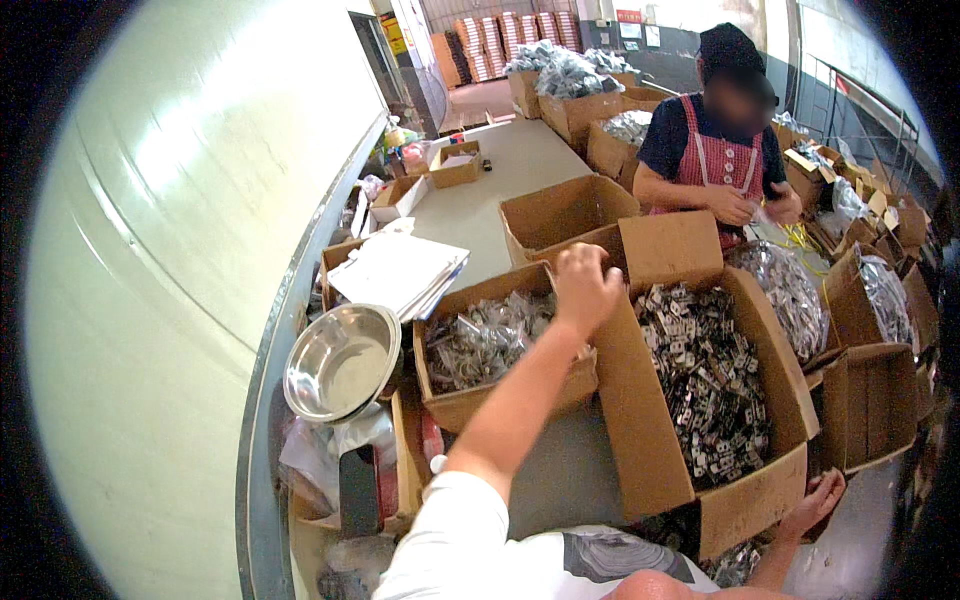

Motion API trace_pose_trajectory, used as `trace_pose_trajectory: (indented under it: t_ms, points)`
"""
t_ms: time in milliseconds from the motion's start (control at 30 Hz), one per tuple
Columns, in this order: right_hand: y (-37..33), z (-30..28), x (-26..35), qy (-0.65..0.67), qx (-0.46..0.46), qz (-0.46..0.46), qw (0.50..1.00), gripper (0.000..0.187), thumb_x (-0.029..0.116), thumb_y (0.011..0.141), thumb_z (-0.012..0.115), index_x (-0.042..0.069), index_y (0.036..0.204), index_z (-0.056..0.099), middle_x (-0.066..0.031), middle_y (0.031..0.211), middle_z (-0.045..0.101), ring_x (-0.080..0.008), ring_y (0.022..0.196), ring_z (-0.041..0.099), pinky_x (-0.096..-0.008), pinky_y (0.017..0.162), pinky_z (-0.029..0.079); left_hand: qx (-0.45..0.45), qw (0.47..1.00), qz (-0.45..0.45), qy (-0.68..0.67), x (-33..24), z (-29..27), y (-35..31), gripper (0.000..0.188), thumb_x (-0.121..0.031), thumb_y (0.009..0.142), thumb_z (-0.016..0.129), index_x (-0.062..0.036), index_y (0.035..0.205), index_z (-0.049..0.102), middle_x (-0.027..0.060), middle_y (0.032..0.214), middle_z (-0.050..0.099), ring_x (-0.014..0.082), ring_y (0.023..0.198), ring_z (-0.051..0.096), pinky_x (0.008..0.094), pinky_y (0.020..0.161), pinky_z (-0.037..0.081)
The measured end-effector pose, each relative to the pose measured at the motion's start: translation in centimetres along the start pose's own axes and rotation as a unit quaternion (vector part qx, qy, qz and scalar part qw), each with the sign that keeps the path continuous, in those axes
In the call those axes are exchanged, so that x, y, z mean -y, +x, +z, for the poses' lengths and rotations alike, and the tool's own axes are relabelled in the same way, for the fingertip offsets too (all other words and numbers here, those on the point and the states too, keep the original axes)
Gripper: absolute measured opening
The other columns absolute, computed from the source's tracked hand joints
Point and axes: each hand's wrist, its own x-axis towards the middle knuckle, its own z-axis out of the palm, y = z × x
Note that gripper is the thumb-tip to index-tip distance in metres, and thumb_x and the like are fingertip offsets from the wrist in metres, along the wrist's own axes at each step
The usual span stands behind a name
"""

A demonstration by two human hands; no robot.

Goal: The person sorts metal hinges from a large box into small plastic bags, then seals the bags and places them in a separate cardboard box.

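Grey surface (470,205) crowded with cardboard boxes. Left hand (585,290) reaches far over a box of clear bagged metal parts (485,340), fingers curled; whether it holds anything cannot be told. Right hand (815,500), fingers spread, rests on the near right corner of a large box of loose metal pieces (705,385). Steel bowl (340,362) left.

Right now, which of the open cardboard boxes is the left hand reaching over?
The small box of clear-bagged parts beside the steel bowl. The left hand hovers at its far corner; the large box holds loose dark parts.
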Motion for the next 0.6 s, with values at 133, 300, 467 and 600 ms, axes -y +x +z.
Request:
trace_pose_trajectory:
  t_ms: [133,300,467,600]
  points:
    - [-3.4,9.8,3.1,-0.329,0.216,-0.101,0.914,0.008,0.013,0.096,0.046,0.006,0.099,0.048,-0.0004,0.080,0.039,-0.0118,0.069,0.039,-0.0255,0.066,0.038,0.153,0.965,-0.062,0.205,11.8,2.5,6.7,0.039,-0.027,0.082,0.057,-0.0081,0.116,0.052,0.0125,0.122,0.054,0.0291,0.119,0.046,0.0519,0.098,0.038]
    - [-4.1,22.3,2.4,-0.173,0.474,-0.274,0.819,0.010,-0.001,0.084,0.055,0.003,0.091,0.048,-0.0089,0.081,0.045,-0.0188,0.068,0.045,-0.0306,0.061,0.042,0.324,0.923,-0.147,0.146,15.9,5.3,10.7,0.042,-0.031,0.080,0.061,-0.0105,0.116,0.056,0.0125,0.120,0.059,0.0313,0.113,0.055,0.0475,0.097,0.041]
    - [-5.4,37.4,0.2,-0.160,0.626,-0.274,0.713,0.019,0.008,0.083,0.059,0.005,0.101,0.055,-0.0159,0.102,0.049,-0.0321,0.085,0.057,-0.0412,0.073,0.049,0.421,0.880,-0.094,0.199,21.5,8.3,12.6,0.033,-0.029,0.072,0.072,-0.0068,0.097,0.069,0.0162,0.108,0.065,0.0326,0.100,0.062,0.0404,0.083,0.051]
    - [-5.9,47.7,-3.1,-0.196,0.598,-0.339,0.700,0.031,0.011,0.083,0.061,0.008,0.111,0.051,-0.0159,0.115,0.045,-0.0384,0.098,0.053,-0.0446,0.077,0.048,0.357,0.906,-0.093,0.207,22.7,7.4,12.9,0.024,-0.024,0.077,0.070,-0.0072,0.095,0.069,0.0157,0.101,0.066,0.0338,0.094,0.064,0.0409,0.079,0.053]
